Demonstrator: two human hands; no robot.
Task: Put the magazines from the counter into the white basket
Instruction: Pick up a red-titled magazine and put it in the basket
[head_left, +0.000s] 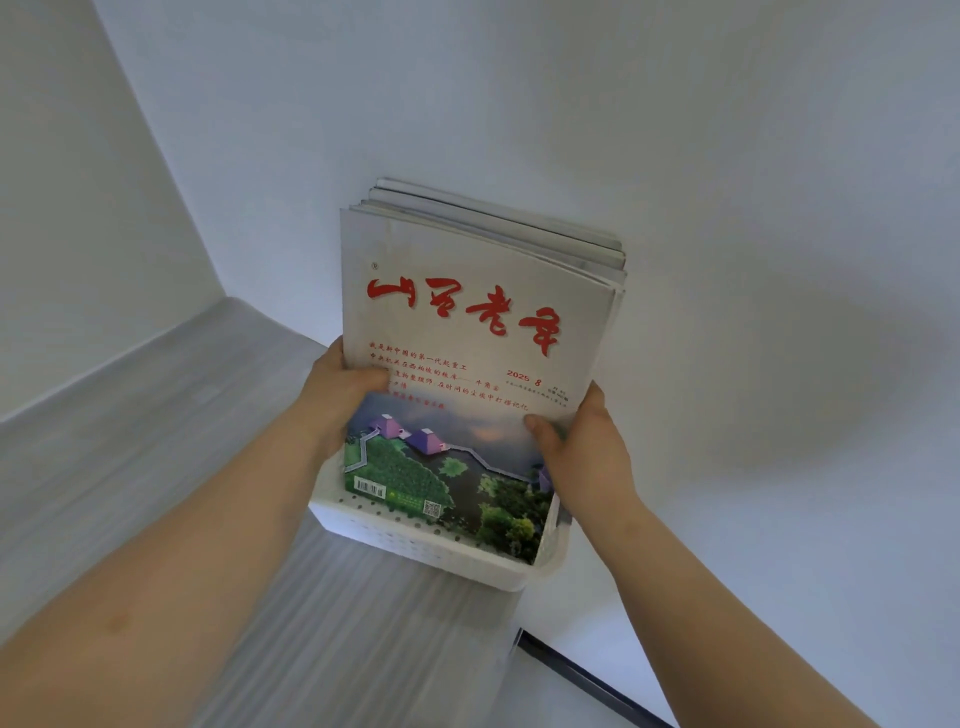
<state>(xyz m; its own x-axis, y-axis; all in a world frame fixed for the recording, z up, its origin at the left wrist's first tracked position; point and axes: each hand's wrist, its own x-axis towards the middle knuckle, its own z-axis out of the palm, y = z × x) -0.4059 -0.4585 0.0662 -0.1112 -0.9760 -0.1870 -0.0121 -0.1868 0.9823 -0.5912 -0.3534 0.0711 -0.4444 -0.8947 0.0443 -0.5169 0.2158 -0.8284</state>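
On my feed, my left hand (337, 395) grips the left edge of the stack of glossy paper magazines (467, 312), whose front cover is white with red brush lettering above a landscape photo. Its thumb lies across the cover and its fingers are hidden behind. My right hand (582, 452) clamps the right edge the same way, thumb pressed on the photo. Both hands are closed round the stack, so neither is free.

The stack stands nearly upright, leaning back toward the plain white wall (727, 208). Its lower edge is down inside the white perforated plastic basket (415, 540), but I cannot tell whether it rests on the basket's floor. The basket sits on the grey ribbed counter (156, 467), close to the wall.

I judge several issues together to be fairly heavy, and stiff as a block though floppy singly. The glossy covers will slide on one another (the top edges are fanned out), so I would squeeze from both side edges, low on the stack. The light basket could tip if the stack slumps, so the release calls for care
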